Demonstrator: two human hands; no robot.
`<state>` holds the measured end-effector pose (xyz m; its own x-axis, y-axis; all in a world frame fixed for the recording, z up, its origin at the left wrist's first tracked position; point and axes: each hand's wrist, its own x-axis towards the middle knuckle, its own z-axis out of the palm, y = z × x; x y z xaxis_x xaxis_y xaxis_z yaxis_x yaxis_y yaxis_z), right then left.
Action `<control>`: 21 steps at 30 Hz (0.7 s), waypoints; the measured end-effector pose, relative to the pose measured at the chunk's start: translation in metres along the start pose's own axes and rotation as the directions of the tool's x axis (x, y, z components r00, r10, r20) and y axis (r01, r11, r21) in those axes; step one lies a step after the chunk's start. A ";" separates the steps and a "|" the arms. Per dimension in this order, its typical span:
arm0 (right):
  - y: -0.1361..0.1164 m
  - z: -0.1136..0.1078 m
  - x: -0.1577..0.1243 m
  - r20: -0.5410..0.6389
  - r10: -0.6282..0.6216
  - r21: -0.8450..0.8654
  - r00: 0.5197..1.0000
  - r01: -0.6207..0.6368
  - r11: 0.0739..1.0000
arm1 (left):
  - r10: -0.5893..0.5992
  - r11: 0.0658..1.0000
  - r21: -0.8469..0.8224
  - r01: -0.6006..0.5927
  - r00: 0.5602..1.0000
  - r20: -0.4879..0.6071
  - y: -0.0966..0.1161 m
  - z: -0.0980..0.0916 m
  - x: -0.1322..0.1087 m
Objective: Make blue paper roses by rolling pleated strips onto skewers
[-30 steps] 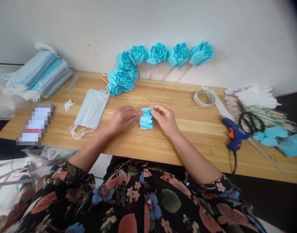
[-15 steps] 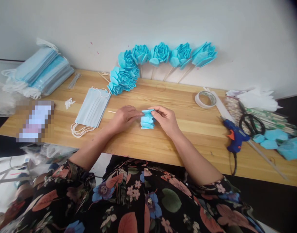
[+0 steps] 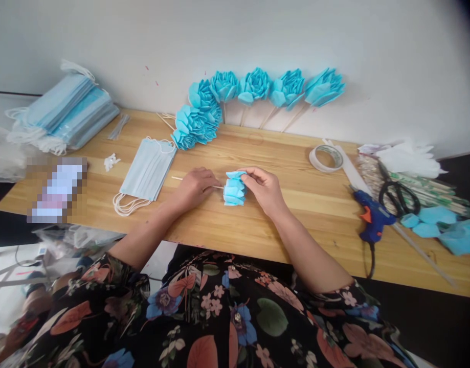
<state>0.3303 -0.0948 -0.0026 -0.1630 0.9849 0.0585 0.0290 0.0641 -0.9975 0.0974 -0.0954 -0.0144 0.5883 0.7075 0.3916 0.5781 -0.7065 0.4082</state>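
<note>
Between my hands lies a blue flower (image 3: 233, 193) on a thin wooden stick, tipped sideways over the table. My left hand (image 3: 196, 188) is closed around the stick (image 3: 177, 178), whose ends show on either side of the fingers. At the flower's upper right edge, my right hand (image 3: 262, 189) pinches a blue petal (image 3: 235, 175) between thumb and fingers. A small stack of face masks (image 3: 147, 168) lies left of my left hand. Several finished blue flowers (image 3: 254, 86) on sticks lean against the wall behind.
On the right are a roll of tape (image 3: 326, 158), a blue glue gun (image 3: 373, 217), black-handled scissors (image 3: 401, 197) and loose blue petals (image 3: 430, 217). At the left lie a big pile of masks (image 3: 66, 110), a phone (image 3: 58, 189) and white scraps (image 3: 111, 162).
My left fingers have drawn back from the petals to the stick, which now shows beside the flower. The flower has turned slightly, and my right hand still holds its upper edge.
</note>
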 end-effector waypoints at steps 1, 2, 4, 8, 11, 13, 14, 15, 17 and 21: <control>0.000 0.000 0.000 -0.005 0.004 0.007 1.000 -0.004 1.000 | 0.003 1.000 0.006 -0.003 1.000 0.005 0.000 0.000 0.000; 0.001 0.000 0.001 -0.010 0.007 0.016 1.000 -0.007 1.000 | 0.007 1.000 0.011 -0.007 1.000 0.007 0.001 0.001 0.000; 0.001 0.000 0.001 -0.017 0.011 0.027 1.000 -0.010 1.000 | 0.020 1.000 0.020 -0.020 1.000 0.002 0.000 0.001 0.000; 0.000 -0.001 0.000 -0.045 0.007 0.019 0.999 -0.006 1.000 | 0.062 0.998 0.024 -0.062 0.997 -0.035 -0.001 0.001 -0.001; -0.001 -0.001 0.000 -0.078 0.003 0.010 0.997 -0.002 1.000 | 0.095 0.995 0.041 -0.093 0.994 -0.062 -0.001 0.001 -0.001; -0.001 -0.001 0.001 -0.088 0.004 0.013 0.996 -0.003 1.000 | 0.120 0.991 0.065 -0.116 0.990 -0.070 -0.002 0.002 -0.001; -0.001 -0.001 0.001 -0.090 0.004 0.016 0.996 -0.003 1.000 | 0.132 0.989 0.078 -0.126 0.989 -0.072 -0.002 0.002 -0.001; -0.001 -0.001 0.001 -0.090 0.004 0.019 0.996 -0.003 1.000 | 0.142 0.987 0.089 -0.136 0.987 -0.072 -0.002 0.002 -0.001; -0.001 -0.001 0.000 -0.088 0.001 0.024 0.996 0.001 1.000 | 0.152 0.985 0.098 -0.145 0.986 -0.071 -0.002 0.001 0.000; -0.002 0.000 -0.001 -0.076 -0.010 0.024 0.997 0.011 1.000 | 0.139 0.989 0.058 -0.135 0.987 -0.079 -0.002 0.000 -0.001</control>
<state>0.3302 -0.0960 -0.0002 -0.0880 0.9936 0.0709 0.0036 0.0715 -0.9974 0.0962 -0.0949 -0.0156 0.6168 0.6009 0.5084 0.5253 -0.7953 0.3027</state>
